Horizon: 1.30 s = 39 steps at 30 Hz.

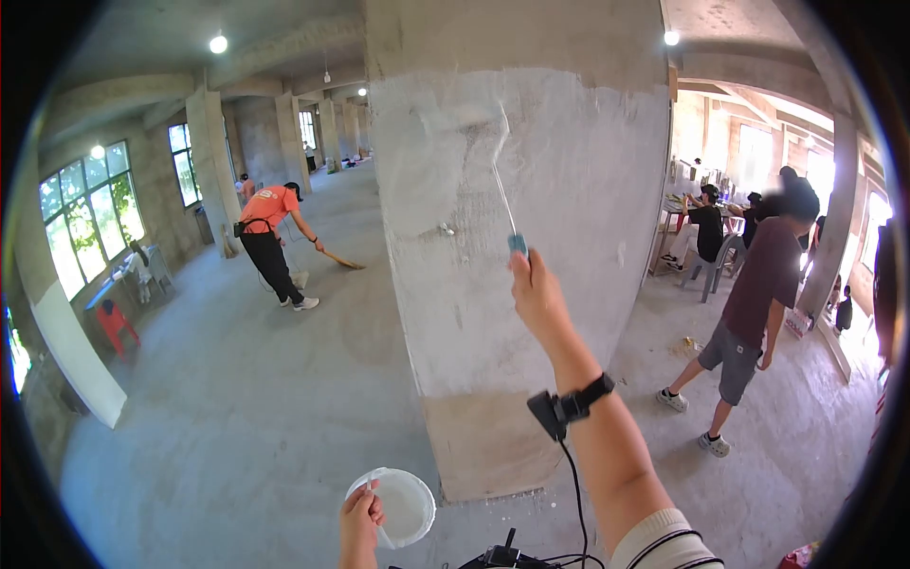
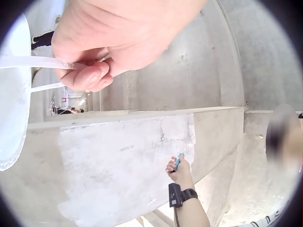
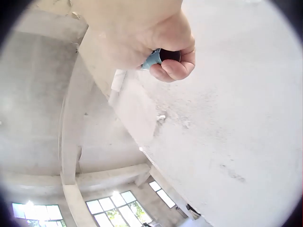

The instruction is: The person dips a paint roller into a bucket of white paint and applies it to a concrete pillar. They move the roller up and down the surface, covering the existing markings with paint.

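My right hand point(image 1: 540, 299) is raised against the pillar and grips the blue-green handle point(image 1: 517, 244) of a tool with a thin bent metal rod point(image 1: 502, 185). The rod runs up to the white-coated part of the pillar point(image 1: 569, 190); the tool's head is hard to make out there. In the right wrist view, fingers point(image 3: 175, 70) curl round the handle point(image 3: 152, 59). Low in the head view, my left hand point(image 1: 360, 522) holds the handle strap of a white bucket point(image 1: 428, 526), whose inside looks whitish. The left wrist view shows the strap point(image 2: 38, 62) pinched in curled fingers point(image 2: 90, 78).
At left, a person in an orange shirt point(image 1: 270, 209) bends over a broom point(image 1: 343, 261). Close on the right stands a person in a dark shirt point(image 1: 758, 275). Behind, people sit near a grey chair point(image 1: 716, 270). A red stool point(image 1: 116, 325) is far left.
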Motion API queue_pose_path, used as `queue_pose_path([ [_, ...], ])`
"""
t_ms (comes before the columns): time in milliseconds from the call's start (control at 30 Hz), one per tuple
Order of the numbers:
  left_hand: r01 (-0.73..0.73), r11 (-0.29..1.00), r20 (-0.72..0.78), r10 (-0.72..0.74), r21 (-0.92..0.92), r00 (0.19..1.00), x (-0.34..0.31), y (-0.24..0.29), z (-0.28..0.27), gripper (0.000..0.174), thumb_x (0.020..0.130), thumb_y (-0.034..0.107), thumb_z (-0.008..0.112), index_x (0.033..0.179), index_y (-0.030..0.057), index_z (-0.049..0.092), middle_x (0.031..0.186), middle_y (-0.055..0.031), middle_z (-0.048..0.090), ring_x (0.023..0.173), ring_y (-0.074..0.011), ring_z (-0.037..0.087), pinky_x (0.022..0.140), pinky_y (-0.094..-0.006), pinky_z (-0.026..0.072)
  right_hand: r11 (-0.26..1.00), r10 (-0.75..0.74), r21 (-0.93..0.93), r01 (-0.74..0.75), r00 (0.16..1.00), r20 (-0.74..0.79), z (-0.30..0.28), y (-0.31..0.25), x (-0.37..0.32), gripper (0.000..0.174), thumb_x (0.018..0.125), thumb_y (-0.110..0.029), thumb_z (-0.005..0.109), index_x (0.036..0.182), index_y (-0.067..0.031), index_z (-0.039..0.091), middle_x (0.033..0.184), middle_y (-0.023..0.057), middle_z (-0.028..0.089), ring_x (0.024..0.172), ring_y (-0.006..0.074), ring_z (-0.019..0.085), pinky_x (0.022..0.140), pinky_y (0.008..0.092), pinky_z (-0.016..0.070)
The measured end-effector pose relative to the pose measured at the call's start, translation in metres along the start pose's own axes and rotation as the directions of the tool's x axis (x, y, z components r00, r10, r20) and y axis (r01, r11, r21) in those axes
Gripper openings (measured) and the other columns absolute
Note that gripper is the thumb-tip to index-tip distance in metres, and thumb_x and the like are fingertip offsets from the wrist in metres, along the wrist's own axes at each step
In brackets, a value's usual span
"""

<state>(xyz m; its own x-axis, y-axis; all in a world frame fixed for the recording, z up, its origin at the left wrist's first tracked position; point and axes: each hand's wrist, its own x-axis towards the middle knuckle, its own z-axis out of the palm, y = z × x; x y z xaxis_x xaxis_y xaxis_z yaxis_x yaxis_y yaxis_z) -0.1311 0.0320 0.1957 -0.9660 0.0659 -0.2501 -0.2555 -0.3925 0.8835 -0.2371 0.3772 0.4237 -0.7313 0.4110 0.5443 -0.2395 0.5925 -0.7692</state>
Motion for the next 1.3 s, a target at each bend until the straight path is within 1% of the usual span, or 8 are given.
queue_pose_path([
  [167, 0.008, 1.0, 0.013, -0.008, -0.026, 1.0, 0.002, 0.0, 0.002, 0.021, 0.091, 0.01, 0.046, 0.105, 0.0003, 0.058, 0.06, 0.0012, 0.041, 0.049, -0.0072, 0.033, 0.046, -0.0248, 0.0288, 0.996, -0.083, -0.012, 0.083, 0.995, -0.056, 0.007, -0.028, 0.039, 0.047, 0.096, -0.04, 0.037, 0.108, 0.0043, 0.047, 0.078, 0.0267, 0.058, 0.075, 0.045, 0.056, 0.064, 0.0466, 0.0426],
  [467, -0.025, 0.999, 0.013, 0.025, -0.026, 1.0, 0.006, -0.005, -0.003, 0.022, 0.09, 0.01, 0.045, 0.103, -0.0003, 0.059, 0.059, 0.0012, 0.042, 0.048, -0.0071, 0.034, 0.045, -0.0239, 0.0284, 0.979, 0.136, 0.149, -0.138, 0.99, 0.021, 0.066, 0.116, -0.069, 0.035, 0.095, -0.036, 0.039, 0.097, -0.0013, 0.046, 0.07, 0.0202, 0.055, 0.065, 0.037, 0.056, 0.058, 0.0434, 0.042],
  [600, -0.009, 1.0, -0.008, 0.009, -0.01, 1.0, 0.003, 0.001, 0.003, 0.022, 0.091, 0.011, 0.045, 0.104, -0.0008, 0.058, 0.06, 0.0013, 0.041, 0.049, -0.0072, 0.033, 0.045, -0.0239, 0.0281, 0.975, 0.19, 0.109, -0.195, 0.981, 0.05, 0.059, 0.109, -0.1, 0.036, 0.095, -0.036, 0.038, 0.094, -0.0012, 0.045, 0.068, 0.0191, 0.055, 0.064, 0.0362, 0.055, 0.058, 0.0432, 0.0419],
  [733, -0.027, 0.999, 0.013, 0.027, -0.042, 1.0, 0.003, -0.002, -0.005, 0.022, 0.091, 0.01, 0.045, 0.105, -0.0005, 0.058, 0.06, 0.0013, 0.04, 0.05, -0.0072, 0.032, 0.046, -0.024, 0.0281, 0.943, 0.235, 0.222, -0.249, 0.968, 0.086, 0.055, 0.102, -0.094, 0.036, 0.096, -0.037, 0.038, 0.09, -0.0022, 0.046, 0.065, 0.0144, 0.054, 0.06, 0.0275, 0.054, 0.054, 0.0382, 0.0416],
  [833, -0.026, 0.998, 0.01, 0.027, -0.048, 1.0, -0.002, 0.001, -0.002, 0.023, 0.09, 0.009, 0.044, 0.105, 0.0001, 0.058, 0.061, 0.0014, 0.041, 0.05, -0.0071, 0.033, 0.046, -0.0238, 0.0281, 0.958, 0.176, 0.224, -0.18, 0.984, 0.04, 0.031, 0.056, -0.058, 0.038, 0.096, -0.039, 0.038, 0.086, -0.0032, 0.047, 0.062, 0.0095, 0.051, 0.055, 0.0191, 0.05, 0.051, 0.0339, 0.0399],
  [967, -0.023, 0.999, -0.028, 0.022, -0.042, 0.999, -0.004, 0.004, 0.001, 0.023, 0.09, 0.01, 0.045, 0.107, 0.001, 0.059, 0.061, 0.0017, 0.041, 0.05, -0.0069, 0.033, 0.047, -0.0236, 0.0283, 0.983, -0.024, 0.182, 0.034, 0.998, -0.058, 0.007, 0.003, 0.013, 0.039, 0.096, -0.039, 0.038, 0.084, -0.003, 0.047, 0.059, 0.0075, 0.047, 0.051, 0.0181, 0.047, 0.048, 0.035, 0.0384],
  [1067, -0.02, 0.998, -0.03, 0.019, -0.062, 0.999, -0.004, 0.004, -0.003, 0.023, 0.089, 0.009, 0.046, 0.107, 0.0012, 0.059, 0.061, 0.0019, 0.041, 0.05, -0.0067, 0.034, 0.046, -0.0234, 0.0282, 0.976, 0.068, 0.208, -0.068, 0.998, 0.01, -0.008, -0.042, 0.035, 0.037, 0.096, -0.039, 0.04, 0.084, -0.0039, 0.047, 0.057, 0.0052, 0.045, 0.049, 0.0145, 0.045, 0.045, 0.0322, 0.0362],
  [1300, -0.032, 0.993, -0.043, 0.027, -0.114, 0.999, -0.001, -0.002, -0.009, 0.024, 0.088, 0.008, 0.045, 0.107, 0.0007, 0.059, 0.061, 0.002, 0.041, 0.049, -0.0063, 0.033, 0.046, -0.0229, 0.0282, 0.943, 0.109, 0.316, -0.099, 0.994, -0.011, 0.03, 0.037, 0.002, 0.035, 0.095, -0.038, 0.042, 0.085, -0.0054, 0.047, 0.058, 0.0011, 0.045, 0.045, 0.0099, 0.042, 0.041, 0.0263, 0.0345],
])
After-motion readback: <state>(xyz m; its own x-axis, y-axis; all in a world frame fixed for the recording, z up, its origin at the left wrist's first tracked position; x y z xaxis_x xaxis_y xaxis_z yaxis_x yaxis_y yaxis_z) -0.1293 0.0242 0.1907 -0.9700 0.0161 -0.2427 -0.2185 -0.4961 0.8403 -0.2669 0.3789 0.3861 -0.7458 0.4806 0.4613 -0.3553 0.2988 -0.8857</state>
